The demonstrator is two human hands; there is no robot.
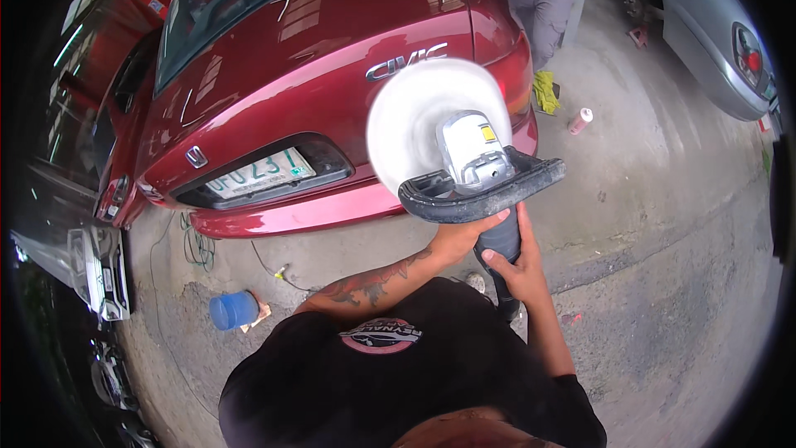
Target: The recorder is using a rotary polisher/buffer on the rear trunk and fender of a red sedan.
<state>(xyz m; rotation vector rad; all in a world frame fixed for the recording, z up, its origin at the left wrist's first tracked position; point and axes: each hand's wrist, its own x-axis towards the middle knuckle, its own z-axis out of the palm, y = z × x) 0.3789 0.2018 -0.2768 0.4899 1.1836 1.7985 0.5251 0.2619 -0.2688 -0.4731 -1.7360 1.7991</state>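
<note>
Polisher (473,149): we've got it out front in both hands, right up by the rear right corner of the red car, silver head on top.
Pad (402,129): big, round, white and pretty blurry; it overlaps the trunk lid (348,41) and hides part of the tail light (517,75), but we can't tell if it's touching paint.
Left hand (464,239): closed around the dark grip (500,242) just under the black loop handle (489,209), thumb up top.
Right hand (524,275): wrapped on the same grip from the other side, thumb laid over it.
Floor stuff: blue bucket (234,310) off to our left with a green hose (197,249) beyond it; pink bottle (580,121) out to the right.
Company: someone in grey trousers (543,12) past the bumper, yellow-green cloth (545,93) low by their legs, silver car (705,33) farther right.
</note>
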